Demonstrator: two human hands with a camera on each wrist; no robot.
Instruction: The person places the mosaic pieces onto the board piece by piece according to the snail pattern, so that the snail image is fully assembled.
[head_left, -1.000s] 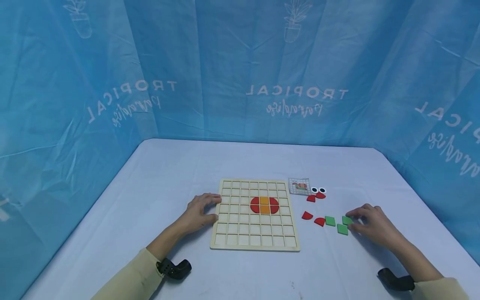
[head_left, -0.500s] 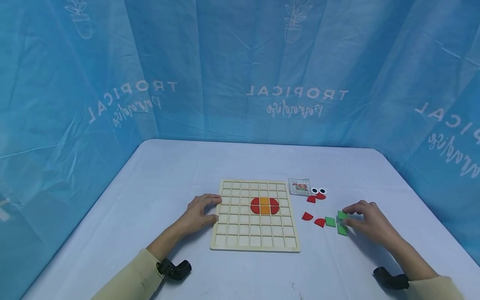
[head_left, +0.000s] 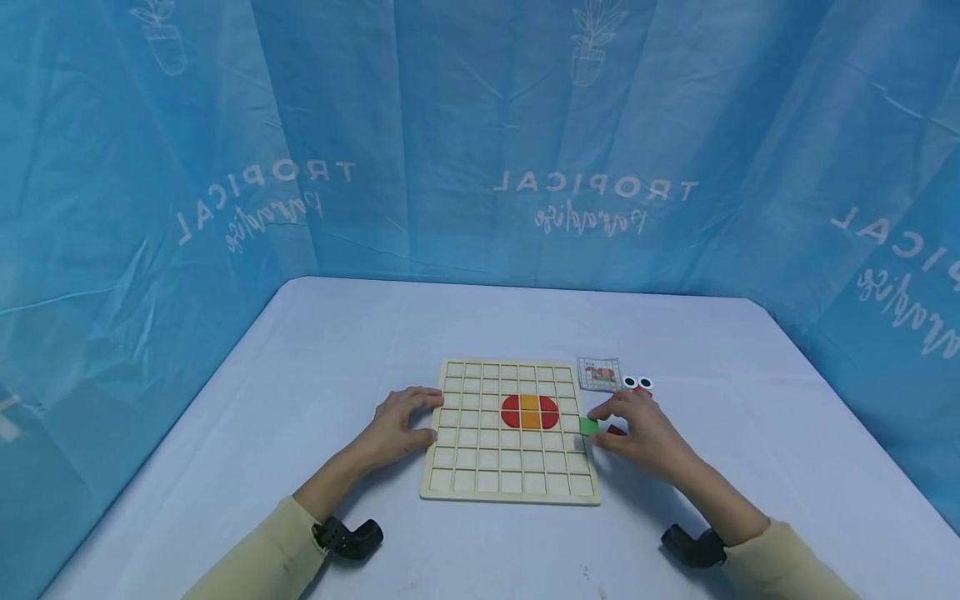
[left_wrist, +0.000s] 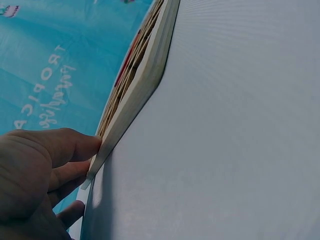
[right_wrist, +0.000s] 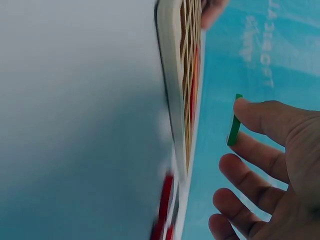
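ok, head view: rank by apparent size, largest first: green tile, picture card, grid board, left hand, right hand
1. Grid board
2. Left hand and right hand: too alike to rank
3. Picture card
4. Green tile, pinched in the right hand

We see one board (head_left: 487,460) holding four red quarter-circles (head_left: 510,403) and two orange squares (head_left: 529,402), one green square (head_left: 588,426), two eye discs (head_left: 630,382), one card (head_left: 599,374).

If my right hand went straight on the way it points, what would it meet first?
Likely the board, though the green tile in your right hand looks raised and may pass over its edge.
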